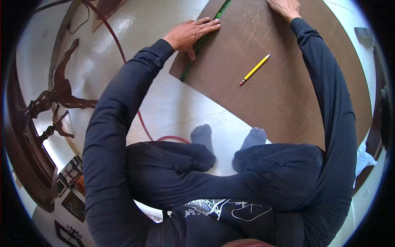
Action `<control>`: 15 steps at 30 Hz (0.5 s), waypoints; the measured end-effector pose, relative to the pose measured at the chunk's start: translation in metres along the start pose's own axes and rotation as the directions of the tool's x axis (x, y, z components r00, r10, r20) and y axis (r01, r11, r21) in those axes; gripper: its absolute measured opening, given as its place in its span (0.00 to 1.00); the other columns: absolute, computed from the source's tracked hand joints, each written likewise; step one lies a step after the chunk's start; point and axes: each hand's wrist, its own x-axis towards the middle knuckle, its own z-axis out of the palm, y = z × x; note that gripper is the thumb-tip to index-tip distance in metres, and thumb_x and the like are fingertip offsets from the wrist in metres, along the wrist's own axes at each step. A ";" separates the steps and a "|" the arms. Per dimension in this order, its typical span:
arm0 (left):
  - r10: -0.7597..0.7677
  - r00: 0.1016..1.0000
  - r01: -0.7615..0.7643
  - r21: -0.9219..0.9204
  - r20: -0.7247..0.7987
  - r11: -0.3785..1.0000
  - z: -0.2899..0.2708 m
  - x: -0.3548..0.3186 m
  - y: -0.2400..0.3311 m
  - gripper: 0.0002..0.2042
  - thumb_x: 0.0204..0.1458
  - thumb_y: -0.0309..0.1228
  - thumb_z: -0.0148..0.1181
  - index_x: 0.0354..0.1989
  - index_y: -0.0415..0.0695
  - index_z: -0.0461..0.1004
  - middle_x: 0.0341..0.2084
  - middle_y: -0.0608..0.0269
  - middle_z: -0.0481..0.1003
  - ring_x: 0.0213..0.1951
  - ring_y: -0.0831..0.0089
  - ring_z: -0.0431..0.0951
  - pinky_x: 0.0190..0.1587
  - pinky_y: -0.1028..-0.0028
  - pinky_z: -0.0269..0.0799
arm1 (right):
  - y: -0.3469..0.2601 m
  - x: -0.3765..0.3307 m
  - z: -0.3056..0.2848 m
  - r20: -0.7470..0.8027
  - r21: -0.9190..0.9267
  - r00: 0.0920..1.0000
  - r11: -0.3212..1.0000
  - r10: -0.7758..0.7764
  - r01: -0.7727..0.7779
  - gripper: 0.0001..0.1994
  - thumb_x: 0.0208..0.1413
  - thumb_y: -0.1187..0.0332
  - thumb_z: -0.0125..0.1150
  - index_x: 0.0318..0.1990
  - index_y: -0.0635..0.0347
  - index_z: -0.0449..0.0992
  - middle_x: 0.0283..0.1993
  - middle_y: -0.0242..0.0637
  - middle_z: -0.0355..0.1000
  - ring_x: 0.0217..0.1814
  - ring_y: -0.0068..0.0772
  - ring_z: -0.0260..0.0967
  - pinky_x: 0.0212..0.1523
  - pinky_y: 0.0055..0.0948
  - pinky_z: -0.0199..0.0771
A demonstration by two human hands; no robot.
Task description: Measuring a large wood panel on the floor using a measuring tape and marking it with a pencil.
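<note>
1. My left hand (192, 35) lies flat, fingers spread and gripping nothing, pressing one green strip (202, 41) against the left edge of one brown board (288, 94).
2. My right hand (285, 7) rests palm down near the board's far edge; its fingers run out of the picture, so I cannot tell how wide they are spread.
3. One yellow pencil (255, 69) lies loose on the board between my two arms, touched by neither hand.
4. The board rests on the pale tiled floor (181, 103), its near corner just beyond my two grey-socked feet (201, 136).
5. One red cable (135, 103) curves across the floor to my left.
6. Dark carved wooden pieces (57, 99) lie further left.
</note>
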 end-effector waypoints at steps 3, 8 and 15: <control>-0.040 0.999 0.039 0.011 0.009 0.999 0.007 0.001 0.001 0.77 0.15 0.45 0.90 0.80 0.66 0.39 0.79 0.74 0.46 0.78 0.66 0.48 0.77 0.56 0.55 | 0.003 -0.001 0.001 0.007 0.004 1.000 1.000 -0.016 0.016 0.23 0.62 0.48 0.60 0.48 0.61 0.79 0.45 0.58 0.78 0.47 0.63 0.79 0.49 0.54 0.80; -0.103 0.994 0.102 0.044 0.036 0.994 0.010 0.005 0.005 0.81 0.10 0.43 0.91 0.80 0.67 0.37 0.80 0.76 0.45 0.78 0.67 0.48 0.76 0.57 0.55 | 0.011 -0.008 0.010 0.098 0.085 0.983 0.985 -0.157 0.149 0.27 0.64 0.48 0.59 0.59 0.63 0.71 0.54 0.62 0.70 0.50 0.67 0.76 0.50 0.55 0.78; -0.063 0.998 0.064 0.089 -0.022 0.994 0.011 0.011 -0.007 0.79 0.11 0.52 0.88 0.80 0.69 0.38 0.80 0.79 0.42 0.79 0.68 0.45 0.74 0.59 0.58 | 0.009 -0.013 0.022 0.062 0.069 0.974 0.974 -0.220 0.216 0.35 0.64 0.46 0.59 0.70 0.59 0.63 0.55 0.63 0.68 0.49 0.67 0.75 0.49 0.55 0.79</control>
